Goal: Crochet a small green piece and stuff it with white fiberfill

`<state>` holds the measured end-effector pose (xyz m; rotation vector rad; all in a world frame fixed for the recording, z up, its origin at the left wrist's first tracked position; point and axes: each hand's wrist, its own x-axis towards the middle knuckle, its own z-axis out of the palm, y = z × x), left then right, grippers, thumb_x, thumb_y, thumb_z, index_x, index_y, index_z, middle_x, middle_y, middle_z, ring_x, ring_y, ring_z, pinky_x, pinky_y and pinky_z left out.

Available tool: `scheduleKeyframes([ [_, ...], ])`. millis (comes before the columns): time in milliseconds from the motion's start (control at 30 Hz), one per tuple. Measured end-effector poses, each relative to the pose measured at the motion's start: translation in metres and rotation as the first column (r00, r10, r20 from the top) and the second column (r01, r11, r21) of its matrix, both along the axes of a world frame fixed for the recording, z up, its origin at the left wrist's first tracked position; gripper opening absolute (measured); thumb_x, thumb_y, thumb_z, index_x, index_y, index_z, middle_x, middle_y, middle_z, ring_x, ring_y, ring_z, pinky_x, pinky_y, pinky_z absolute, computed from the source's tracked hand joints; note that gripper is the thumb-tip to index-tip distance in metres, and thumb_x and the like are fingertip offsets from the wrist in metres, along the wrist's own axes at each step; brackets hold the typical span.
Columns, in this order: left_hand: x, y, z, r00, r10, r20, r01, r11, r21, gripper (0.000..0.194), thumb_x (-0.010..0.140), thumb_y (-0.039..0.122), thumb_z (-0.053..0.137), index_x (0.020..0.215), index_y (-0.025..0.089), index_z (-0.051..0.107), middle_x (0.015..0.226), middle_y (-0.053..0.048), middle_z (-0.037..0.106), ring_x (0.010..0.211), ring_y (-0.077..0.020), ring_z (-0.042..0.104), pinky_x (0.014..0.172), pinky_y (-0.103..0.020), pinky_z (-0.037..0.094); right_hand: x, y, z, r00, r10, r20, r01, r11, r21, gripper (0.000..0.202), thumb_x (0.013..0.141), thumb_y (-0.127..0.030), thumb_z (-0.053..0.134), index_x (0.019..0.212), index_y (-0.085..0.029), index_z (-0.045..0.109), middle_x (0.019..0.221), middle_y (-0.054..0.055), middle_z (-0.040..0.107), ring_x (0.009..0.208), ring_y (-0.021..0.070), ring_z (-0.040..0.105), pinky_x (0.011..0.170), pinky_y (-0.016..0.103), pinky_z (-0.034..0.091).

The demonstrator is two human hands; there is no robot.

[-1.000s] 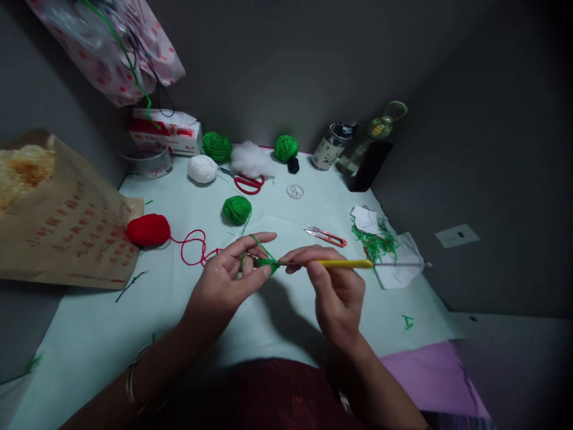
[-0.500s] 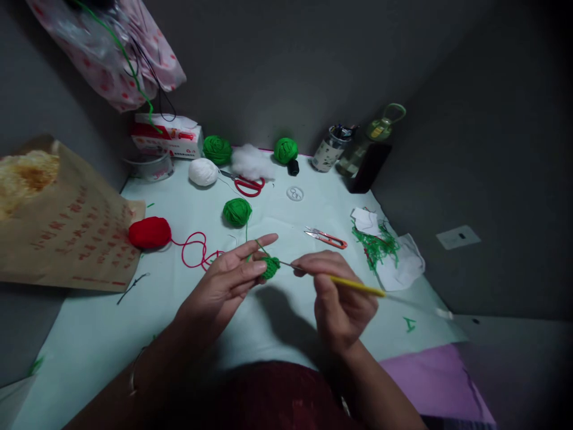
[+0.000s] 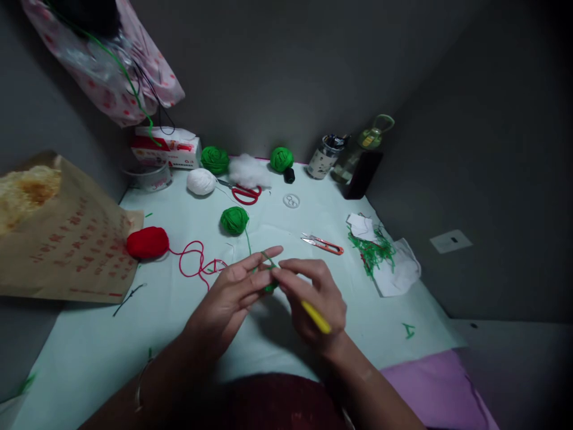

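Note:
My left hand [image 3: 235, 292] pinches a small green crochet piece [image 3: 270, 287], and green yarn runs over its raised index finger. Closed around a yellow-handled crochet hook [image 3: 316, 316] is my right hand [image 3: 316, 295], its fingertips right against the piece. The hook's tip is hidden by the fingers, and the piece is mostly covered. From the left hand the strand leads back to a green yarn ball [image 3: 234, 220] on the table. A red yarn ball [image 3: 148, 242] lies to the left with its strand looped loosely near the left hand.
Orange thread snips [image 3: 323, 243] lie beyond my right hand, with green yarn scraps [image 3: 373, 249] farther right. Red-handled scissors [image 3: 246, 194], a white yarn ball [image 3: 201, 181] and stuffing [image 3: 249, 171] sit at the back. A paper bag [image 3: 85, 239] stands left; a bottle [image 3: 353, 158] back right.
My right hand has moved left up to the green piece, and the hook has turned so its handle points down toward me. The left hand still holds the piece. The view has shifted slightly.

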<state>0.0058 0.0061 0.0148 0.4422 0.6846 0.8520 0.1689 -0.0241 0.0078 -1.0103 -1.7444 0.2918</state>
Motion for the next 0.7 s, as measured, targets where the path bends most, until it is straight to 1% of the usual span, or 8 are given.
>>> scheduleKeyframes([
  [67,-0.001,0.003,0.003,1.000,0.018,0.000,-0.018,0.999,-0.035,0.039,0.077,0.022,0.082,0.116,0.017,0.076,0.078,0.000,0.065,0.072,-0.0080,0.059,0.073,-0.019,0.046,0.002,0.004,0.001,0.961,0.003,-0.275,-0.034,0.993,-0.111,0.030,0.095,-0.012,0.058,0.111,-0.031,0.075,0.095,0.003,0.072,0.083,0.0170,0.065,0.072,0.033,0.055],
  [133,0.000,0.005,0.006,0.998,0.063,-0.026,-0.063,0.998,0.013,0.039,0.074,0.020,0.084,0.112,0.017,0.077,0.076,0.002,0.063,0.068,-0.0065,0.056,0.070,-0.018,0.045,0.003,0.010,0.000,0.850,-0.003,-0.527,-0.138,0.964,-0.228,0.022,0.098,-0.019,0.057,0.101,-0.028,0.076,0.087,0.002,0.070,0.074,0.0144,0.062,0.067,0.031,0.053],
  [200,0.003,0.005,0.006,0.993,0.091,-0.079,-0.085,0.993,0.077,0.038,0.074,0.021,0.085,0.110,0.019,0.076,0.078,0.002,0.064,0.069,-0.0071,0.055,0.067,-0.018,0.043,0.003,0.015,-0.002,0.752,-0.026,-0.658,-0.230,0.926,-0.300,0.018,0.097,-0.025,0.060,0.096,-0.026,0.077,0.085,0.002,0.068,0.070,0.0127,0.060,0.065,0.029,0.051],
  [267,0.005,0.005,0.005,0.983,0.113,-0.145,-0.096,0.988,0.124,0.031,0.075,0.023,0.085,0.104,0.019,0.075,0.079,0.001,0.064,0.071,-0.0080,0.055,0.066,-0.018,0.042,0.002,0.019,-0.005,0.719,-0.059,-0.693,-0.272,0.893,-0.358,0.015,0.096,-0.028,0.063,0.094,-0.025,0.078,0.085,0.002,0.068,0.071,0.0123,0.061,0.067,0.028,0.050],
  [400,0.008,0.007,0.004,0.971,0.112,-0.211,-0.074,0.982,0.176,0.017,0.081,0.027,0.080,0.092,0.017,0.073,0.081,-0.002,0.067,0.069,-0.0085,0.054,0.056,-0.017,0.037,0.000,0.023,-0.009,0.734,-0.077,-0.675,-0.294,0.860,-0.417,0.015,0.094,-0.032,0.066,0.094,-0.024,0.078,0.083,0.001,0.068,0.072,0.0130,0.061,0.070,0.029,0.050],
  [533,0.011,0.011,0.005,0.981,0.085,-0.176,-0.062,0.989,0.132,0.016,0.081,0.028,0.079,0.086,0.014,0.073,0.072,0.002,0.064,0.045,-0.0011,0.032,0.042,-0.015,0.027,0.002,0.028,-0.009,0.755,-0.070,-0.651,-0.317,0.832,-0.456,0.014,0.093,-0.032,0.067,0.093,-0.023,0.078,0.084,0.001,0.069,0.071,0.0126,0.059,0.069,0.028,0.050],
  [600,0.013,0.014,0.002,0.989,0.082,-0.126,-0.075,0.995,0.063,0.016,0.081,0.027,0.079,0.084,0.013,0.072,0.071,0.004,0.063,0.042,0.0012,0.024,0.045,-0.012,0.033,0.004,0.032,-0.009,0.763,-0.061,-0.644,-0.332,0.817,-0.471,0.015,0.093,-0.032,0.067,0.093,-0.023,0.078,0.082,0.001,0.070,0.070,0.0122,0.059,0.069,0.028,0.051],
  [700,0.017,0.016,-0.004,0.993,0.100,-0.060,-0.101,0.995,-0.021,0.014,0.082,0.024,0.079,0.084,0.014,0.070,0.066,0.007,0.062,0.040,0.0021,0.022,0.065,-0.014,0.050,0.006,0.036,-0.009,0.765,-0.061,-0.642,-0.357,0.789,-0.500,0.016,0.090,-0.035,0.070,0.096,-0.022,0.077,0.083,0.002,0.072,0.072,0.0131,0.063,0.070,0.028,0.054],
])
